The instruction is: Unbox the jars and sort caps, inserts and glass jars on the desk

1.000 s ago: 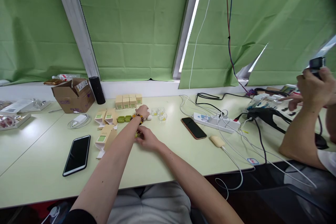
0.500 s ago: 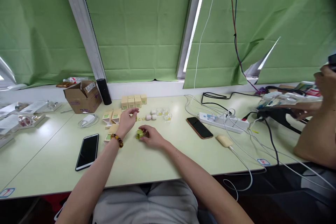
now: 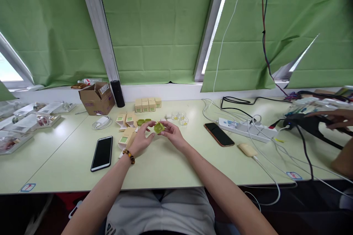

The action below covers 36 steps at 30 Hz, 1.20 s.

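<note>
A small green cup, its hollow side turned up, is held just above the table between my hands. My right hand pinches its right edge. The fingertips of my left hand, which wears a beaded bracelet, meet its left side. Behind my left fingers sit similar green pieces, partly covered. Small beige boxes with green squares stand beside my left wrist. Clear round cups with yellow bits lie beyond my right hand, next to small pale pieces partly hidden by it.
More beige boxes line up at the back. A white-edged phone and coiled cable lie left; another phone, a power strip and loose cords lie right. A cardboard box stands behind. Another person's hand is far right.
My left hand has come back from the small items behind and joined my right at the green cup. The cup is turned hollow side up. The view has shifted slightly left.
</note>
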Tool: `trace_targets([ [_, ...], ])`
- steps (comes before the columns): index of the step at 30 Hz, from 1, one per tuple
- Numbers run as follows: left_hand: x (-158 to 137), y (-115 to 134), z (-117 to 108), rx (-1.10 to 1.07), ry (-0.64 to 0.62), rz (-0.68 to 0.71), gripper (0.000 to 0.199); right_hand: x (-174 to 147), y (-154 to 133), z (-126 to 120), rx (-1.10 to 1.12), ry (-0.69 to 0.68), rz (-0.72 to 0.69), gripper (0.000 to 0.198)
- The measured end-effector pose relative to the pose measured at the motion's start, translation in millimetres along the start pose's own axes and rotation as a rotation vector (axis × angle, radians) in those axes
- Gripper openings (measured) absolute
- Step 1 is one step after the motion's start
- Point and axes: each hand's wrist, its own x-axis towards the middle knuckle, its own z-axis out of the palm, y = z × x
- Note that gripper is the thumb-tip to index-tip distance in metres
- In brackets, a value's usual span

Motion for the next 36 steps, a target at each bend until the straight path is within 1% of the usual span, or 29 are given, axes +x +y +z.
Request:
trace_targets([
  [2, -2, 0, 4, -0.022, 0.014, 0.037, 0.05, 0, -3, -1, 0.05, 0.003, 0.0, 0.053],
  [4, -3, -1, 7, -0.04, 0.033, 0.048, 0.051, -1, -6, -1, 0.048, 0.009, 0.003, 0.054],
  [8, -3, -5, 12, -0.072, 0.066, 0.024, 0.05, -2, -11, 4, 0.037, 0.011, -0.01, 0.053],
  [12, -4, -1, 16, -0.108, 0.07, 0.017, 0.044, -4, -16, 12, 0.015, 0.008, -0.052, 0.051],
  [16, -5, 5, 15, -0.099, 0.098, 0.058, 0.042, -7, -19, 17, -0.13, 0.073, -0.145, 0.047],
  [20, -6, 4, 13, 0.003, 0.155, 0.107, 0.041, -10, -20, 17, -0.313, 0.147, -0.233, 0.053],
  [22, -6, 2, 13, 0.076, 0.177, 0.135, 0.04, -11, -19, 19, -0.391, 0.146, -0.274, 0.054],
  [24, -7, 0, 13, 0.134, 0.2, 0.193, 0.039, -13, -19, 22, -0.456, 0.139, -0.306, 0.054],
  [28, -8, -1, 15, 0.223, 0.219, 0.303, 0.04, -14, -15, 27, -0.534, 0.154, -0.305, 0.056],
  [31, -9, 1, 15, 0.279, 0.222, 0.321, 0.039, -13, -11, 29, -0.493, 0.168, -0.281, 0.055],
  [33, -9, 2, 14, 0.286, 0.243, 0.327, 0.04, -11, -11, 27, -0.374, 0.158, -0.244, 0.053],
  [36, -8, 4, 13, 0.281, 0.28, 0.316, 0.044, -9, -16, 21, -0.141, 0.139, -0.128, 0.054],
])
